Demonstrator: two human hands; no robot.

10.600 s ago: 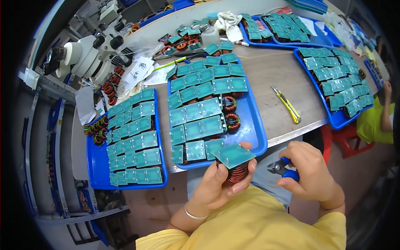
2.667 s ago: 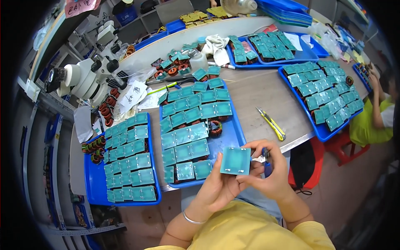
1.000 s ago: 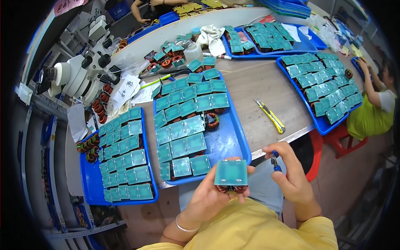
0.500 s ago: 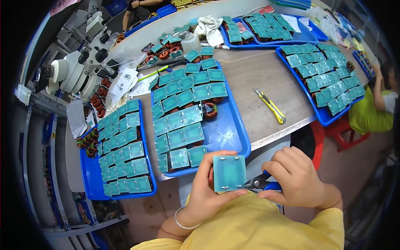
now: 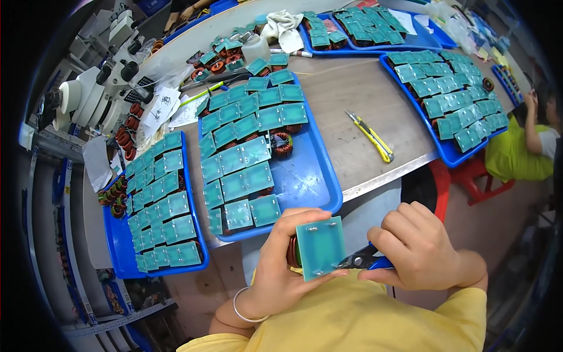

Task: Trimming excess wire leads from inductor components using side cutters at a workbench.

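Note:
My left hand (image 5: 280,262) is closed round a toroidal coil mounted on a square green circuit board (image 5: 321,245). The board's face is turned up, with soldered pins near its upper and lower edges, and part of the copper winding (image 5: 293,252) shows at its left. In my right hand (image 5: 415,252) is a pair of blue-handled cutting pliers (image 5: 362,258). The pliers' jaws are at the board's lower right corner, close to the lower pins; whether they grip a pin is too small to tell.
Blue trays (image 5: 316,176) of boarded coils stand on the bench, others at its left (image 5: 111,258) and right (image 5: 454,159). A yellow utility knife (image 5: 370,138) lies between trays. Microscopes (image 5: 76,97) stand at the left. Another person (image 5: 528,141) sits at the far right.
The held board has tilted and turned slightly in my left hand. The pliers remain at its lower right corner. The whole bench has shifted a little left and up in view.

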